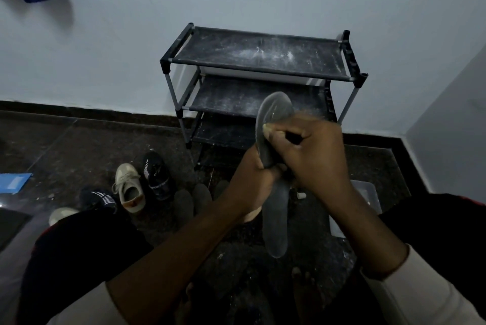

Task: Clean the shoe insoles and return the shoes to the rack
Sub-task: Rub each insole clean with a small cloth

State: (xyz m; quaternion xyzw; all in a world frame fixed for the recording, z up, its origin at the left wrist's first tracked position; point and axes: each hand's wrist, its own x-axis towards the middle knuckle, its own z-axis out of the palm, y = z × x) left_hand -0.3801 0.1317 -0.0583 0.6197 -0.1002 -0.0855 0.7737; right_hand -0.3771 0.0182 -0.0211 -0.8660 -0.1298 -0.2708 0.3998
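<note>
Your left hand [252, 180] grips one gray insole [274, 114] round its middle and holds it upright in front of you. Your right hand [313, 156] is clenched round a dark-handled brush [292, 138], with its pale bristles against the insole's upper half; that part is blurred. Behind the insole one black shoe rack [257, 61] stands against the pale wall, its three fabric shelves streaked with white dust. Four shoes lie on the dark floor to your left: two black striped sneakers [157, 177] and two pale ones, the nearer white sneaker [130, 190] between the black pair. Three dark rounded insoles [201, 194] lie side by side just beside your left wrist. One clear plastic tub [366, 193] sits at your right.
</note>
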